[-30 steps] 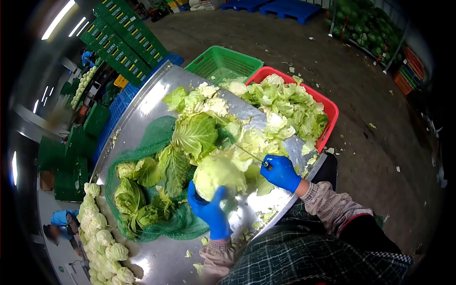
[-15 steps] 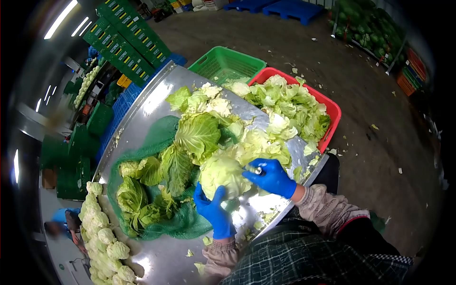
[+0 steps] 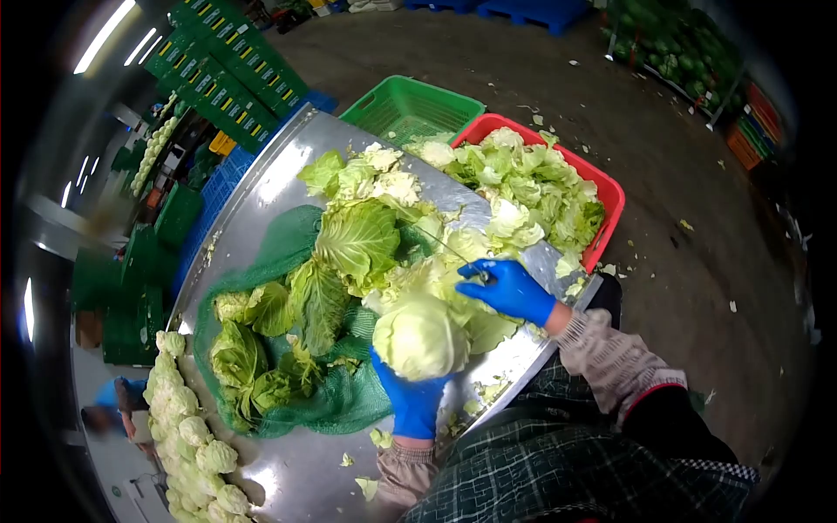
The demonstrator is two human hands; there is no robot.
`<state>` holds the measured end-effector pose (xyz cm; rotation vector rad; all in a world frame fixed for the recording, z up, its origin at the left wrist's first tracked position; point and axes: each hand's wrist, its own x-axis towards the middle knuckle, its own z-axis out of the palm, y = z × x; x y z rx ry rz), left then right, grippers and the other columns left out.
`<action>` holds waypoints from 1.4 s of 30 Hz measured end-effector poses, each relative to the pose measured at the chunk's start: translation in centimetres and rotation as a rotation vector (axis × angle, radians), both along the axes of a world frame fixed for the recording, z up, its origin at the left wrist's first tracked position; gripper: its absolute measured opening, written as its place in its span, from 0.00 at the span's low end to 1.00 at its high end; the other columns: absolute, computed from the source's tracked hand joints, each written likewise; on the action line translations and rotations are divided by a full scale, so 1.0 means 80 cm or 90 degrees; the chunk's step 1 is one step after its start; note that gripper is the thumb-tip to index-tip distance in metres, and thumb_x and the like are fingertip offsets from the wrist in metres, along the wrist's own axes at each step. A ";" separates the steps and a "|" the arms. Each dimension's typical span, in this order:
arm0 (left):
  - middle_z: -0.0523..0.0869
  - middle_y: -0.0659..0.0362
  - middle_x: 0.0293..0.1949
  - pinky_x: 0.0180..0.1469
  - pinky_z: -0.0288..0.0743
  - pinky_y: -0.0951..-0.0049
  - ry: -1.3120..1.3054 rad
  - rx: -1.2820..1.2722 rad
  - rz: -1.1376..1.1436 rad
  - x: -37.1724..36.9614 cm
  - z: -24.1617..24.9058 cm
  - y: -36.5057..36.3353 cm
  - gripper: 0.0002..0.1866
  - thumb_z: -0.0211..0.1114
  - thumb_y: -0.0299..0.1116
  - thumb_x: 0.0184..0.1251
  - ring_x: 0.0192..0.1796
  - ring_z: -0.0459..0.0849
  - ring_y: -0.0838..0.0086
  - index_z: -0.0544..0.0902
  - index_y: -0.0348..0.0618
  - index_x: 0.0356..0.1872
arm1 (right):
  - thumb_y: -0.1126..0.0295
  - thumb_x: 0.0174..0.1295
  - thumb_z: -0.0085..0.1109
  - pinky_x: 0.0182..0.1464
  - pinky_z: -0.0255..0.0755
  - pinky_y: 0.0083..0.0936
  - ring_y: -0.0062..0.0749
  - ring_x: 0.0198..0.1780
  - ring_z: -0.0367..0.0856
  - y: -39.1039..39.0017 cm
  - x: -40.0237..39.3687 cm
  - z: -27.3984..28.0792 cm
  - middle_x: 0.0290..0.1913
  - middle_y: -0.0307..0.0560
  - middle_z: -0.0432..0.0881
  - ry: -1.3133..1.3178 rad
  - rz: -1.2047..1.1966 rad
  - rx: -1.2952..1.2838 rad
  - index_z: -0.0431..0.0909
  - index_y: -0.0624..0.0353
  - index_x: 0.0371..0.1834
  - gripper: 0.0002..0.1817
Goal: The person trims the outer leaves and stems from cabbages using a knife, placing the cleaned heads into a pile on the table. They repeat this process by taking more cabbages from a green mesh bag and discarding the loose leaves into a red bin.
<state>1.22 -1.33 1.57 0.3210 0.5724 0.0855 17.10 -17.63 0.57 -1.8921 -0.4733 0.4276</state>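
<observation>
A round, pale green trimmed cabbage head (image 3: 422, 336) is held up just above the near edge of a curved, shiny stainless-steel table (image 3: 261, 187), close to the person's body. It is cupped from below by the left hand in a blue glove (image 3: 410, 397), whose fingers are wrapped up around its underside (most of them are hidden behind the head). Just beyond the cabbage, the right hand in a blue glove (image 3: 507, 290) is closed around the handle of a thin-bladed knife (image 3: 446, 250), the blade being pointed away from the person over a heap of loose pale cabbage leaves (image 3: 453, 261). The knife is seen apart from the held head. Further out on the table, a green mesh net sack (image 3: 292, 248) is spread flat, and several dark green outer leaves (image 3: 349, 244) and untrimmed heads (image 3: 240, 357) are lain on it. Past the far edge of the table, a red plastic crate (image 3: 606, 205) is filled with cut-off leaves, and an empty green plastic basket (image 3: 410, 105) is set beside it. A row of trimmed pale cabbages (image 3: 187, 427) is seen at the left, below the table, near another person in blue (image 3: 109, 410). Leaf scraps are scattered over the concrete floor (image 3: 663, 174).
</observation>
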 end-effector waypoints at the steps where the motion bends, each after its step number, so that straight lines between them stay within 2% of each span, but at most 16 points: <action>1: 0.61 0.52 0.70 0.69 0.59 0.45 -0.046 0.060 -0.022 -0.001 -0.005 -0.007 0.46 0.46 0.72 0.60 0.69 0.63 0.51 0.58 0.49 0.71 | 0.60 0.55 0.71 0.32 0.70 0.20 0.17 0.28 0.74 0.005 -0.015 -0.021 0.30 0.43 0.83 -0.040 0.013 0.204 0.81 0.57 0.53 0.24; 4: 0.63 0.53 0.69 0.69 0.61 0.52 -0.220 0.089 -0.167 -0.001 -0.047 0.010 0.45 0.45 0.70 0.63 0.68 0.65 0.54 0.58 0.46 0.71 | 0.62 0.56 0.71 0.28 0.59 0.16 0.13 0.24 0.59 -0.004 -0.055 0.038 0.22 0.31 0.64 0.005 0.097 0.119 0.78 0.60 0.56 0.26; 7: 0.68 0.53 0.66 0.66 0.65 0.56 0.042 0.261 0.021 0.000 -0.033 0.000 0.40 0.48 0.65 0.65 0.65 0.69 0.57 0.61 0.45 0.69 | 0.62 0.56 0.71 0.28 0.58 0.15 0.13 0.24 0.59 -0.007 -0.060 0.020 0.20 0.29 0.63 0.125 0.084 0.092 0.78 0.59 0.57 0.26; 12: 0.73 0.55 0.62 0.62 0.71 0.57 0.067 0.190 0.046 -0.009 0.003 -0.002 0.34 0.53 0.59 0.66 0.63 0.73 0.60 0.68 0.47 0.65 | 0.60 0.60 0.65 0.27 0.71 0.16 0.14 0.22 0.76 -0.007 -0.061 -0.016 0.26 0.38 0.82 0.231 0.043 0.176 0.84 0.60 0.43 0.15; 15: 0.75 0.54 0.61 0.63 0.69 0.57 0.081 0.176 0.061 -0.013 -0.001 -0.007 0.33 0.53 0.58 0.66 0.62 0.74 0.61 0.69 0.46 0.64 | 0.59 0.57 0.68 0.28 0.72 0.16 0.16 0.22 0.75 -0.011 -0.025 -0.028 0.24 0.39 0.82 0.117 -0.117 0.114 0.83 0.60 0.44 0.18; 20: 0.74 0.52 0.62 0.64 0.69 0.56 0.058 0.163 0.040 -0.008 0.002 -0.004 0.34 0.50 0.58 0.67 0.62 0.74 0.59 0.68 0.44 0.65 | 0.55 0.54 0.71 0.32 0.75 0.20 0.23 0.23 0.77 0.003 -0.050 0.022 0.25 0.42 0.83 -0.289 0.005 0.149 0.82 0.60 0.47 0.23; 24: 0.74 0.49 0.62 0.64 0.69 0.57 0.038 0.195 0.035 -0.012 0.000 -0.001 0.35 0.48 0.59 0.67 0.62 0.75 0.58 0.68 0.41 0.65 | 0.61 0.55 0.69 0.32 0.75 0.21 0.26 0.22 0.77 0.012 -0.044 0.015 0.21 0.42 0.80 -0.169 0.045 0.172 0.84 0.60 0.37 0.14; 25: 0.74 0.49 0.62 0.63 0.71 0.57 0.031 0.180 0.044 -0.018 -0.004 0.003 0.35 0.47 0.58 0.68 0.61 0.76 0.58 0.68 0.41 0.65 | 0.68 0.53 0.70 0.32 0.70 0.17 0.16 0.28 0.73 0.007 -0.034 0.010 0.27 0.41 0.81 -0.076 0.056 0.156 0.83 0.64 0.35 0.11; 27: 0.71 0.48 0.64 0.69 0.64 0.58 0.038 0.241 0.070 -0.028 -0.038 0.020 0.37 0.50 0.59 0.67 0.65 0.71 0.57 0.65 0.39 0.67 | 0.67 0.53 0.70 0.32 0.70 0.20 0.18 0.28 0.75 -0.001 -0.019 -0.002 0.28 0.43 0.83 -0.012 -0.011 0.091 0.83 0.64 0.31 0.11; 29: 0.72 0.48 0.64 0.69 0.63 0.58 0.033 0.330 0.092 -0.024 -0.053 0.030 0.36 0.49 0.56 0.68 0.65 0.71 0.56 0.65 0.37 0.67 | 0.63 0.52 0.70 0.34 0.73 0.24 0.24 0.30 0.80 -0.020 0.007 -0.012 0.31 0.47 0.85 -0.115 -0.064 -0.179 0.82 0.63 0.35 0.15; 31: 0.72 0.47 0.63 0.69 0.63 0.58 -0.062 0.253 0.102 -0.023 -0.101 0.053 0.33 0.47 0.53 0.71 0.65 0.71 0.55 0.65 0.36 0.66 | 0.58 0.48 0.74 0.43 0.77 0.27 0.42 0.39 0.84 -0.023 -0.008 -0.011 0.46 0.57 0.82 -0.162 -0.112 -0.087 0.79 0.61 0.50 0.28; 33: 0.73 0.47 0.63 0.70 0.62 0.59 -0.179 0.092 0.098 -0.040 -0.153 0.069 0.30 0.44 0.48 0.74 0.64 0.71 0.55 0.65 0.35 0.66 | 0.59 0.47 0.75 0.44 0.77 0.28 0.41 0.42 0.84 -0.009 -0.049 0.051 0.49 0.56 0.81 -0.185 0.018 0.091 0.80 0.62 0.46 0.26; 34: 0.73 0.48 0.62 0.69 0.63 0.59 -0.078 0.416 0.116 -0.031 -0.127 0.047 0.26 0.46 0.43 0.75 0.64 0.71 0.55 0.66 0.35 0.66 | 0.61 0.48 0.75 0.43 0.77 0.28 0.38 0.42 0.84 -0.001 -0.061 0.059 0.49 0.54 0.81 -0.203 0.054 0.121 0.81 0.62 0.44 0.23; 36: 0.73 0.49 0.62 0.67 0.65 0.60 -0.151 0.069 0.108 -0.036 -0.134 0.051 0.26 0.48 0.42 0.73 0.64 0.72 0.57 0.66 0.36 0.65 | 0.66 0.52 0.72 0.40 0.76 0.26 0.27 0.40 0.83 0.013 -0.068 0.051 0.43 0.49 0.84 -0.242 0.018 0.169 0.81 0.63 0.36 0.14; 40: 0.73 0.49 0.62 0.64 0.69 0.63 -0.278 -0.629 0.106 -0.065 -0.166 0.063 0.26 0.53 0.40 0.70 0.63 0.73 0.60 0.67 0.37 0.65 | 0.69 0.54 0.70 0.33 0.73 0.20 0.18 0.31 0.78 -0.008 -0.039 0.006 0.28 0.44 0.83 0.012 -0.128 0.208 0.79 0.67 0.34 0.13; 42: 0.70 0.51 0.64 0.66 0.65 0.61 -0.336 -1.402 0.347 -0.064 -0.170 0.058 0.27 0.52 0.42 0.71 0.66 0.68 0.62 0.63 0.40 0.67 | 0.64 0.57 0.67 0.34 0.76 0.24 0.25 0.30 0.80 -0.037 -0.022 -0.021 0.37 0.47 0.85 -0.125 -0.097 0.003 0.80 0.63 0.38 0.14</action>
